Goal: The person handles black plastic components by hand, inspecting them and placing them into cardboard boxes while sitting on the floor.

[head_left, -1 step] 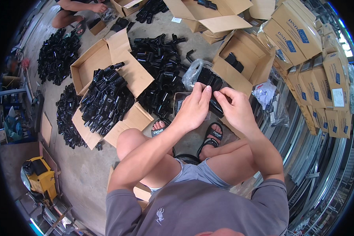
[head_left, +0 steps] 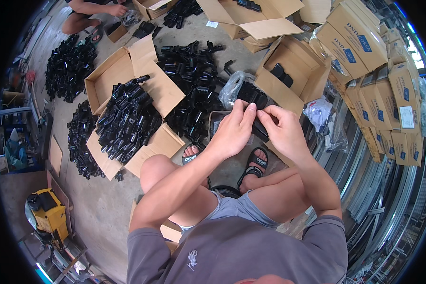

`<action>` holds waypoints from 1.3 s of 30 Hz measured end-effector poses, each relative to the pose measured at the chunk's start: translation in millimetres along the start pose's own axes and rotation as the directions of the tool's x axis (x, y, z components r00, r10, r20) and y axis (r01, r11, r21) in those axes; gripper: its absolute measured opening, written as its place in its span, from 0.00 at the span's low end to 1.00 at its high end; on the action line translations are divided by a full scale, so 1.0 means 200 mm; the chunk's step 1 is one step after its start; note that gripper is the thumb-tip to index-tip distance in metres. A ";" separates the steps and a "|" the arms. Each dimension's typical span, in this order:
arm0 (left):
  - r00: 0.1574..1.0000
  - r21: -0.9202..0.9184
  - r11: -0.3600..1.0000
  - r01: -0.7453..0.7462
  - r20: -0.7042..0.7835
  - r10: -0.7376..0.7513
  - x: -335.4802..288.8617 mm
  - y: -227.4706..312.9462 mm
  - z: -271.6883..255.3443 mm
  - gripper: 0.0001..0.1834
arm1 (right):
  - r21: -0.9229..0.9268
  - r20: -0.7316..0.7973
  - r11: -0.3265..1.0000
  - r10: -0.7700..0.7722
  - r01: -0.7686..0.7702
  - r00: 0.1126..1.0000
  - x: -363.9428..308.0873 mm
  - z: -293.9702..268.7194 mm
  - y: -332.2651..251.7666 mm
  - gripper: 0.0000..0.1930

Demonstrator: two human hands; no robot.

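Note:
My left hand (head_left: 234, 128) and my right hand (head_left: 284, 130) meet in front of me, thumbs and fingertips pinched and almost touching. Whatever is between them is too small, or too well hidden against the dark parts behind, to make out. Just beyond the fingertips lie black glossy parts (head_left: 252, 94) in a row. Another long black piece (head_left: 260, 131) shows beneath the hands. Left of these parts is a crumpled clear plastic bag (head_left: 233, 87). A small clear-sided container (head_left: 217, 120) sits partly behind my left hand.
An open carton (head_left: 106, 78) stands beside heaped black parts (head_left: 128, 120); more piles surround it. Another open carton (head_left: 312, 71) holds a few black pieces. Stacked cartons (head_left: 364, 42) and long metal profiles (head_left: 364, 194) line the right. A yellow machine (head_left: 50, 215) stands left. Another person (head_left: 92, 9) crouches far left.
My fingertips have drawn very slightly closer together. Everything else looks the same.

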State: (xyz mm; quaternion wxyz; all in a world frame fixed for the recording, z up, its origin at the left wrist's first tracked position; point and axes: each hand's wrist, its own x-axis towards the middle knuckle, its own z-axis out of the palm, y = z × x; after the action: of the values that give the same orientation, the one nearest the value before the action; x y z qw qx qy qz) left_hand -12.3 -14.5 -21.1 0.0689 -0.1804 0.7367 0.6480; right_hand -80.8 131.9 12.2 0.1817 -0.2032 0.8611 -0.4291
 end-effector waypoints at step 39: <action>0.853 0.129 0.904 -0.407 -0.299 0.427 -0.06 0.07 0.04 0.13 | 0.422 -0.226 0.895 -0.049 0.143 0.973 -0.05 0.07 -0.02 0.09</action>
State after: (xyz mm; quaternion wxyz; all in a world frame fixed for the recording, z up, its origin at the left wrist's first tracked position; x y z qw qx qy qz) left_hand -7.1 -3.5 -5.5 -0.1883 -0.1170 0.7789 0.5867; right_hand -65.9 125.4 9.3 0.1095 -0.1534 0.7464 -0.6382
